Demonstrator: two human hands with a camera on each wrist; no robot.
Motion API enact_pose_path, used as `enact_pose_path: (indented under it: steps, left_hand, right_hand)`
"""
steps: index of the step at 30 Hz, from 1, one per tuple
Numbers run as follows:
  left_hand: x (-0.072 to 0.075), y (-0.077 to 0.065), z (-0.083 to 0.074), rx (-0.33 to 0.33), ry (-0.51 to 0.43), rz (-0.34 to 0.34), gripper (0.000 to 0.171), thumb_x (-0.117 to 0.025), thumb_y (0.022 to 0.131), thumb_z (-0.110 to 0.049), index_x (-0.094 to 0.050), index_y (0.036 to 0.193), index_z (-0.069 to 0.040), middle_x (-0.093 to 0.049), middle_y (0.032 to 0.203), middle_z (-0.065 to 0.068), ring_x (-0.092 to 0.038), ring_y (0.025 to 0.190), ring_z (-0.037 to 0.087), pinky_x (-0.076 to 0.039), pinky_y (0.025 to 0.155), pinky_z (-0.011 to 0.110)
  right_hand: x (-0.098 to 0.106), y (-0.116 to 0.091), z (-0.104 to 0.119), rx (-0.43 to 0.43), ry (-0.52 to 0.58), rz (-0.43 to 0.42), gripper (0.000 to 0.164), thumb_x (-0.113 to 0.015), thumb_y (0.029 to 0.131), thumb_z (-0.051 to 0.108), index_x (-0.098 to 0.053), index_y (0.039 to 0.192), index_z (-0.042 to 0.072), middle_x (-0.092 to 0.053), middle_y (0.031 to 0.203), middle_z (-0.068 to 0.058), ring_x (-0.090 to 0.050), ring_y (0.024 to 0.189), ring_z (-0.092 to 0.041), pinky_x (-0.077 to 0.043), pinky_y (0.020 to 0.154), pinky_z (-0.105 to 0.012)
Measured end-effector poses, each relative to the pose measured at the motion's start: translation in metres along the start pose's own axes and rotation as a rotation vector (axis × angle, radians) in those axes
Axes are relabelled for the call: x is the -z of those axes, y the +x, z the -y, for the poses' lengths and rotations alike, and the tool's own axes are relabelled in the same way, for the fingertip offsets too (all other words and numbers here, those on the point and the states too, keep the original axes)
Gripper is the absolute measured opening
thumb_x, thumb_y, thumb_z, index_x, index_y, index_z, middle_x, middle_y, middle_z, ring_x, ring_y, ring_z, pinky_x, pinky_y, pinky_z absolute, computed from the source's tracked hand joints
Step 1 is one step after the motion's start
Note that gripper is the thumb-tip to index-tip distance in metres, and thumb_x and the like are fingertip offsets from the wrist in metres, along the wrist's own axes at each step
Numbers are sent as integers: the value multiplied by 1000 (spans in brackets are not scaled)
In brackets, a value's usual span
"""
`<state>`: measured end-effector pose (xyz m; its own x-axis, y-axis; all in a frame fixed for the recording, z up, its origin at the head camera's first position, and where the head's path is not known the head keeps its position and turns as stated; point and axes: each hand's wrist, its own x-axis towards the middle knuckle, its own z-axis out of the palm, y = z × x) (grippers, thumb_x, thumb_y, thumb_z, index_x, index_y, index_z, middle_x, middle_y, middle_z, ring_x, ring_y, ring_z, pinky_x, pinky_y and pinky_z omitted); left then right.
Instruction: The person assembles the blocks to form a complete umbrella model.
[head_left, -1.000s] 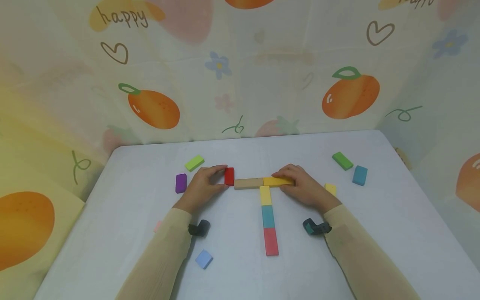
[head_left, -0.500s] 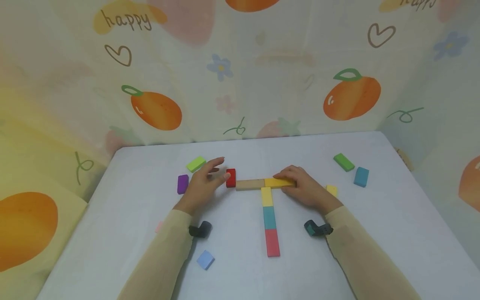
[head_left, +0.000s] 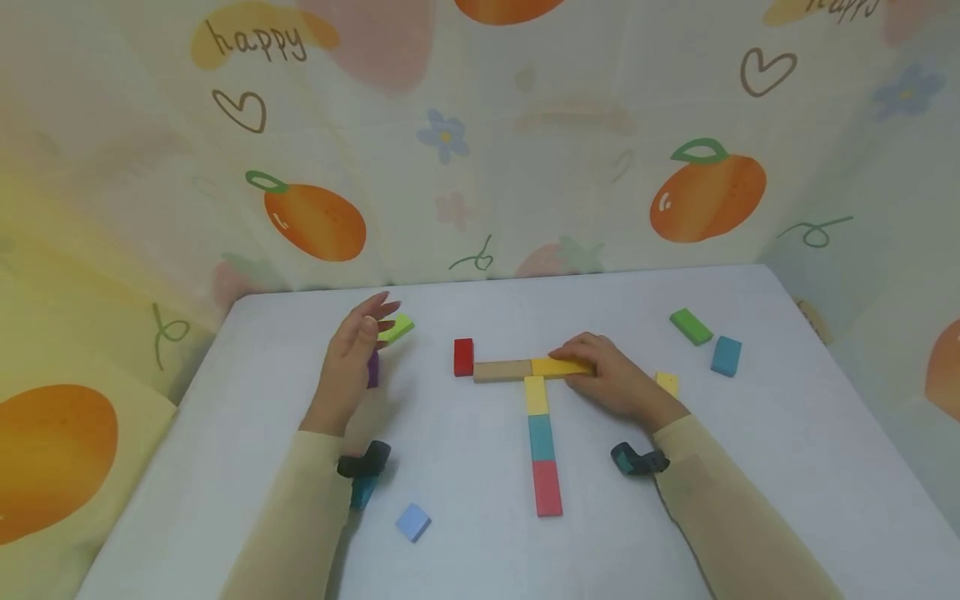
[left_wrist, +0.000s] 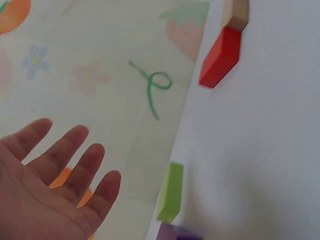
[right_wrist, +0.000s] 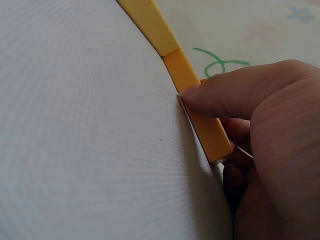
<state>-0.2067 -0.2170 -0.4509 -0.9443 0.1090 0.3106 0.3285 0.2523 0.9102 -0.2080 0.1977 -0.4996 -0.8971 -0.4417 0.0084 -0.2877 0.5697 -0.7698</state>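
Observation:
In the head view my left hand (head_left: 347, 358) is raised with its fingers extended, holding nothing, over the purple block (head_left: 372, 369) and lime green block (head_left: 397, 328). Both are partly hidden behind it. The left wrist view also shows that hand (left_wrist: 55, 195) with fingers spread. My right hand (head_left: 618, 379) pinches the orange-yellow block (right_wrist: 212, 137) between thumb and fingers. That block lies end to end with a plain wooden block (head_left: 502, 372), and a red block (head_left: 463, 357) sits crosswise at the wooden one's left end. Below the row runs a column of pale yellow (head_left: 536, 395), teal (head_left: 541, 437) and pinkish-red (head_left: 547, 488) blocks.
Toward the right lie a green block (head_left: 691, 326), a blue block (head_left: 726, 356) and a yellow block (head_left: 667, 383) partly behind the right wrist. A light blue block (head_left: 413, 522) is near the front left. A patterned cloth (head_left: 480, 167) rises behind the white table (head_left: 795, 433).
My left hand has let go of the red block and moved left and up, its fingers straightening. The red block stays beside the wooden one. My right hand keeps its pinch.

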Motion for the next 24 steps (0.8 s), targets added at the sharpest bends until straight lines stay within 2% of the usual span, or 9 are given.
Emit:
enact_pose_path:
  steps: [6, 10, 17, 20, 24]
  left_hand:
    - [28, -6, 3, 66, 50, -86, 49, -42, 120, -33, -47, 165, -16, -60, 155, 10, -56, 136, 35, -47, 106, 45]
    - [40, -10, 9, 139, 89, -106, 52, -44, 119, -36, -44, 168, -17, -58, 157, 11, -56, 137, 36, -47, 106, 45]
    - [49, -14, 38, 271, 72, -89, 62, -43, 118, -47, -37, 171, -15, -55, 160, 12, -53, 140, 36, -46, 109, 42]
    - [50, -19, 46, 303, 91, -67, 63, -43, 118, -49, -34, 172, -17, -54, 161, 10, -51, 145, 33, -41, 117, 49]
    - [49, -22, 52, 320, 135, -50, 66, -55, 114, -49, -35, 172, -22, -56, 160, 6, -49, 147, 29, -35, 122, 58]
  right_hand:
    - [-2, 0, -1, -1, 2, 2, 40, -71, 107, 11, -70, 145, 22, -59, 142, 2, -48, 138, -25, -43, 117, -53]
    - [-2, 1, -2, -3, -13, -3, 41, -71, 106, 11, -70, 145, 23, -59, 142, 3, -48, 137, -25, -44, 116, -53]
    - [0, 1, 0, -1, -22, -5, 41, -71, 106, 11, -70, 146, 22, -60, 142, 2, -48, 137, -25, -43, 117, -53]
    - [1, 0, 1, 8, -25, -6, 41, -71, 106, 10, -70, 145, 20, -61, 140, 1, -49, 136, -25, -44, 117, -53]
    - [1, 0, 2, 13, -29, -7, 40, -71, 106, 9, -70, 145, 19, -61, 139, 1, -49, 135, -25, -44, 116, -52]
